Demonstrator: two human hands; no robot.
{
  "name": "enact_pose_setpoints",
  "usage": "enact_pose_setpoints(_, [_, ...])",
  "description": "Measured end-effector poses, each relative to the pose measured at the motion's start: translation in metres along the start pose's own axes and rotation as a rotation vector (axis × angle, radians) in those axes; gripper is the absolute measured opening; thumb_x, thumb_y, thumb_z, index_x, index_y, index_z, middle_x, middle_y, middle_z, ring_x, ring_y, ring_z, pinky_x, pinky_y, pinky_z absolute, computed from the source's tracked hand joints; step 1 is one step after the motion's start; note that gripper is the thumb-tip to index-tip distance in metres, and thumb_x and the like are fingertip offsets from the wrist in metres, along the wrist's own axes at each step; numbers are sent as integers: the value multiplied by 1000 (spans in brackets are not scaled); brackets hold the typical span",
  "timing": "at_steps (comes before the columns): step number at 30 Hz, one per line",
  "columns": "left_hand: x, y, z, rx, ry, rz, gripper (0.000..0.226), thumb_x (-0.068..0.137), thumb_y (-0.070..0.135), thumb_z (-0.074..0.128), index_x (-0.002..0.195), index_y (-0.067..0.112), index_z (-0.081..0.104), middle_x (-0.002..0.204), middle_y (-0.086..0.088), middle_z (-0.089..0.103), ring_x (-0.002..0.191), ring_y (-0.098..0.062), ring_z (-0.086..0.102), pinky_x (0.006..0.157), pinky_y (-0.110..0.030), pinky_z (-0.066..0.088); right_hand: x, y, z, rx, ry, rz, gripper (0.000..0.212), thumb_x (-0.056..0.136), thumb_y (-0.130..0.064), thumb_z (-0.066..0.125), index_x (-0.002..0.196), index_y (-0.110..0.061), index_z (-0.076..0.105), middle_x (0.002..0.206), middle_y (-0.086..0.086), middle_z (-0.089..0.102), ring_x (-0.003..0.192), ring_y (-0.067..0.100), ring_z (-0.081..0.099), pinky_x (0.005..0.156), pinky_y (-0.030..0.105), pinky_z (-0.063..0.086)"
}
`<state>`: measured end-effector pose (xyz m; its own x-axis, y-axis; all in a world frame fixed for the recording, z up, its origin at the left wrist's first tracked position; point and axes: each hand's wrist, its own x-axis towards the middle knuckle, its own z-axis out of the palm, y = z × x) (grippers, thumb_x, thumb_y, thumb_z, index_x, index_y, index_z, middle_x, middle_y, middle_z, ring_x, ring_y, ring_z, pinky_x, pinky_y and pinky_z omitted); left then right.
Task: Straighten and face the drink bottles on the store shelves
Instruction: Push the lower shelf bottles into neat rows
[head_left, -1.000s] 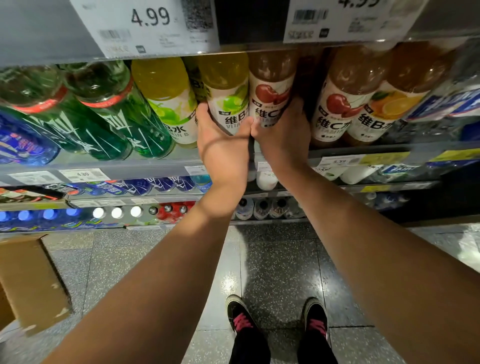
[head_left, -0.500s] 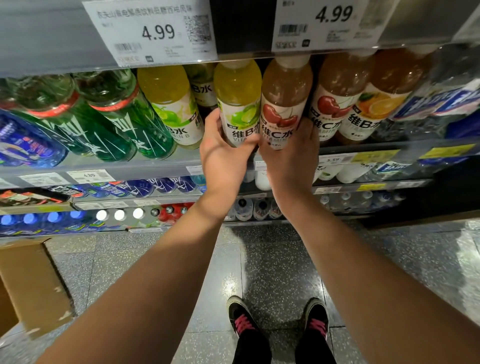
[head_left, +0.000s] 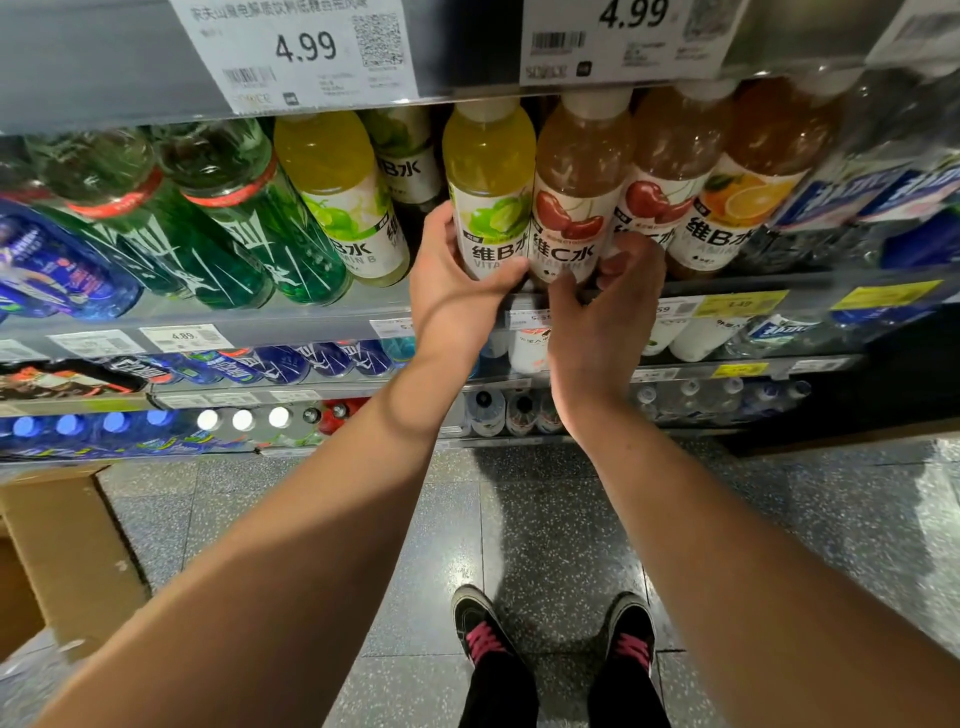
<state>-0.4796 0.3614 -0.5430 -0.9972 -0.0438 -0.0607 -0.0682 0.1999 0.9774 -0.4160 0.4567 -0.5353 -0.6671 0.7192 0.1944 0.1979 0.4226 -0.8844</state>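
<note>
Store shelf (head_left: 311, 317), yellow-green bottle (head_left: 491, 187), label forward

The drink bottles (head_left: 491, 156) were clear, glossy plastic with smooth printed wrap labels. The green bottles (head_left: 244, 218) at the left end of the shelf were glossy tinted plastic. The shelf edge (head_left: 208, 325) was smooth grey metal carrying matt paper price tags (head_left: 296, 52). The floor (head_left: 545, 530) was polished speckled stone with glare spots. The box (head_left: 67, 551) was matt brown cardboard. The shoes (head_left: 480, 623) were dark cloth with pink laces.
</note>
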Motion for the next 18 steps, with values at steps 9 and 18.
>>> enact_pose_setpoints(9, [-23, 6, -35, 54, 435, 93, 51, 77, -1, 71, 126, 3, 56, 118, -8, 56, 100, -17, 59, 97, -34, 50, -25, -22, 7, 36, -97, -189, 29, 86, -9, 68, 110, 4, 58, 104, 17, 58, 90, 25, 56, 77, 31, 45])
enact_pose_setpoints(18, [-1, 5, -44, 147, 478, -4, 79, 80, 11, 80, 145, -3, 38, 142, -18, 45, 134, -30, 44, 110, -23, 28, -44, -28, 26, 49, -140, -101, 29, 90, -13, 66, 115, -2, 57, 111, 10, 56, 96, 18, 55, 82, 30, 48])
